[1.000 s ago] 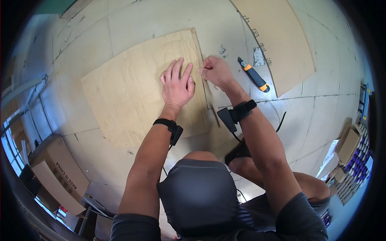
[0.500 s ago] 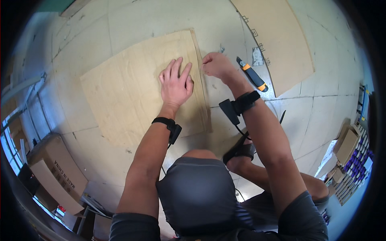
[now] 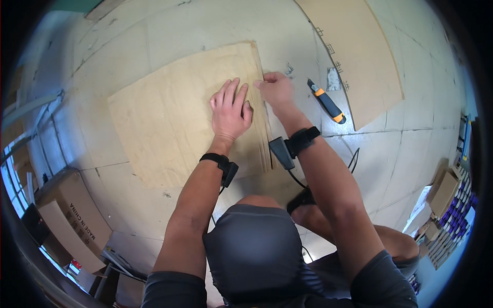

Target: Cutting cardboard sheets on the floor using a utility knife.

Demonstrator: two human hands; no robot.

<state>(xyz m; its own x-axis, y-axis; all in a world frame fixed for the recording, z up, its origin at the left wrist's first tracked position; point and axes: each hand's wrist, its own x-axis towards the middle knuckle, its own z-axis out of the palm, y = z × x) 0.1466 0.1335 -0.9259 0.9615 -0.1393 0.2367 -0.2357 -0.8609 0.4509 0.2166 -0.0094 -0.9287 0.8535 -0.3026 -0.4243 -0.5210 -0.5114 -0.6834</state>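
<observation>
— So, what takes up most of the view?

— Mostly the concrete floor (image 3: 154, 31), pale and marked with seams. On it lies a big plywood sheet (image 3: 169, 113), light tan, roughly square, its right edge running down the middle of the view. A second board (image 3: 354, 46) lies farther off to the upper right, well apart from the first.

— And around the rim?

— Cardboard boxes (image 3: 67, 220) sit at the lower left, and stacked small boxes (image 3: 452, 205) at the far right.

— Where are the hands?

— Both are at the right edge of the plywood sheet. The left hand (image 3: 230, 109) lies flat and open on the sheet, palm down, fingers stretched and slightly spread, pressing just inside that edge. The right hand (image 3: 276, 88) is just beside it, curled over the edge near the upper corner, fingers bent as if pinching it; whether it holds anything small I cannot tell, since it is blurred.

— Anything smaller nearby?

— Each wrist wears a black strap with a small black device. A utility knife (image 3: 326, 100), dark with orange accents, lies on the floor just right of the right hand, untouched.
</observation>
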